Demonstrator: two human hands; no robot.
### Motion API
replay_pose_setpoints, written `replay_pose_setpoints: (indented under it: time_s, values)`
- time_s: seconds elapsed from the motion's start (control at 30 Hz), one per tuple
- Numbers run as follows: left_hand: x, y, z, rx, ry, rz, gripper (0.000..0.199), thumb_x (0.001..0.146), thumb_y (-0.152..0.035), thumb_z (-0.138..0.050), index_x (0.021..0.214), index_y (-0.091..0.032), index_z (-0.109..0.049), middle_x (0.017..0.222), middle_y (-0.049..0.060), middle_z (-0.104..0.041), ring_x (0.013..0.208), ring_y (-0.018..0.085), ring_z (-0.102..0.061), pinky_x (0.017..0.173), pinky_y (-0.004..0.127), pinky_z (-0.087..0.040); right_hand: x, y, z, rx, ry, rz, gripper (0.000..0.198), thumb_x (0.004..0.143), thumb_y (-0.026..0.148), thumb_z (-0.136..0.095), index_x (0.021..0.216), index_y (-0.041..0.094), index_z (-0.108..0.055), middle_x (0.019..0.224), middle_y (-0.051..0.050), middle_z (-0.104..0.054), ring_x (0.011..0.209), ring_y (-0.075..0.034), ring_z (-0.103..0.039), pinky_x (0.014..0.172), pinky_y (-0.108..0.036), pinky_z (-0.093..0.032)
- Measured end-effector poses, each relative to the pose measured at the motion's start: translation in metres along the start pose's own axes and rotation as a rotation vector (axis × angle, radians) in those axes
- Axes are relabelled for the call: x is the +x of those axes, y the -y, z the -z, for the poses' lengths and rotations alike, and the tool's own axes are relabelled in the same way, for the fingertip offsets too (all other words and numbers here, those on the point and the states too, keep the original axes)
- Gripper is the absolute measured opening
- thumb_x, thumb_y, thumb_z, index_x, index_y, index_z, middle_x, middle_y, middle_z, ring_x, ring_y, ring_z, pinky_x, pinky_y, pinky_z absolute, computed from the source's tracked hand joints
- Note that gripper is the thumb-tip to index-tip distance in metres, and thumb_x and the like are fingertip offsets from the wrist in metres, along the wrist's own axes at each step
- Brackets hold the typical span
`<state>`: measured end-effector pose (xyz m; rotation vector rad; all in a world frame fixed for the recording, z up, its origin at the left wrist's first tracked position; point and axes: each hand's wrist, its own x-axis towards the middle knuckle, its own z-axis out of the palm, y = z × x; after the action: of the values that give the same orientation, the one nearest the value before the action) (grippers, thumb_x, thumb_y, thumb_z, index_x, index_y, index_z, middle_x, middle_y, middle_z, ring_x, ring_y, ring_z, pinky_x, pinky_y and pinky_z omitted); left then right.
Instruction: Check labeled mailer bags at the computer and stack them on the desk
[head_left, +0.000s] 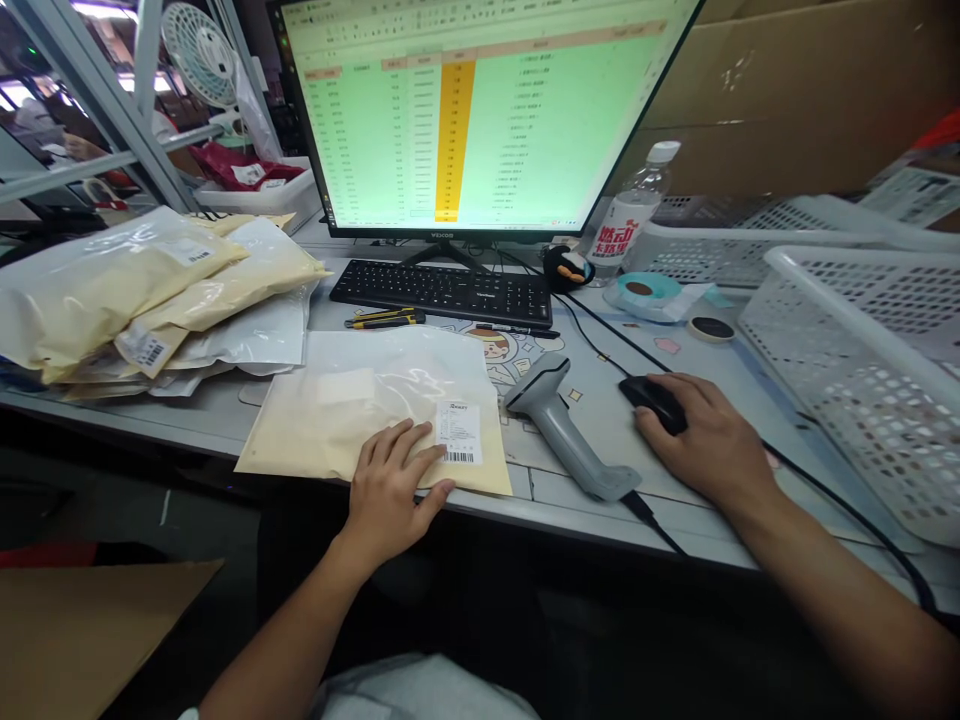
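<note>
Parcel (390,395) lies flat at the front edge of the table (202,420), apparently steadied by my loosely spread left hand (390,495); mouse (654,402) sits gripped beneath my curled right hand (709,440); scanner (574,440) rests between, presumably for easy reach.

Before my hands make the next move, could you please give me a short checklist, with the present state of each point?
1. Left hand resting on the mailer bag: ok.
2. Label facing up, barcode in view: ok.
3. Mailer bag well back from the front edge of the desk: not ok, its near side reaches that edge.
4. Right hand on the mouse: ok.
5. Scanner lying free, neither hand on it: ok.
6. Entries on the monitor matching the label: cannot tell, the text is too small.
</note>
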<state>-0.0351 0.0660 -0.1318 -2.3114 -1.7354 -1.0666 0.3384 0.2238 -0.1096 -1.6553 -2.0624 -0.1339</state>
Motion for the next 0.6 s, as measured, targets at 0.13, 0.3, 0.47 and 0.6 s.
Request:
replay_pose_setpoints:
  time_s: [0.13,0.3,0.47,0.6]
  values:
    - [0.0,-0.001,-0.001,-0.005,-0.012,0.0,0.031,0.103,-0.038,-0.061,0.129,-0.024,-0.07,0.148,0.004,-0.062,0.141,0.028,-0.051,0.117,0.047,-0.037,0.0,-0.002,-0.001,-0.015,-0.01,0.013,0.056,0.099,0.052,-0.045,0.138,0.016,-0.062,0.143,-0.017,-0.06,0.132,-0.034,-0.06,0.112,-0.045,-0.051]
    - [-0.003,-0.004,-0.005,-0.014,-0.058,0.011,0.028,0.104,-0.038,-0.059,0.128,-0.028,-0.069,0.148,-0.001,-0.063,0.139,0.028,-0.051,0.115,0.048,-0.04,0.001,-0.015,-0.007,-0.008,-0.033,0.064,0.056,0.097,0.052,-0.044,0.135,0.016,-0.064,0.142,-0.017,-0.061,0.126,-0.035,-0.064,0.107,-0.048,-0.055]
    - [-0.003,0.004,-0.014,0.087,-0.123,-0.074,0.028,0.1,-0.035,-0.063,0.128,-0.03,-0.067,0.147,-0.002,-0.063,0.137,0.029,-0.053,0.108,0.05,-0.05,0.006,-0.025,-0.012,-0.014,-0.042,0.055,0.053,0.099,0.053,-0.039,0.134,0.023,-0.065,0.143,-0.011,-0.063,0.12,-0.032,-0.068,0.097,-0.046,-0.061]
    - [-0.003,0.009,-0.013,0.184,-0.102,-0.148,0.034,0.098,-0.034,-0.067,0.13,-0.028,-0.066,0.148,0.001,-0.062,0.136,0.029,-0.054,0.103,0.05,-0.056,0.005,-0.025,-0.01,-0.017,-0.013,0.011,0.052,0.1,0.055,-0.039,0.136,0.027,-0.065,0.145,-0.009,-0.061,0.116,-0.031,-0.07,0.087,-0.046,-0.064]
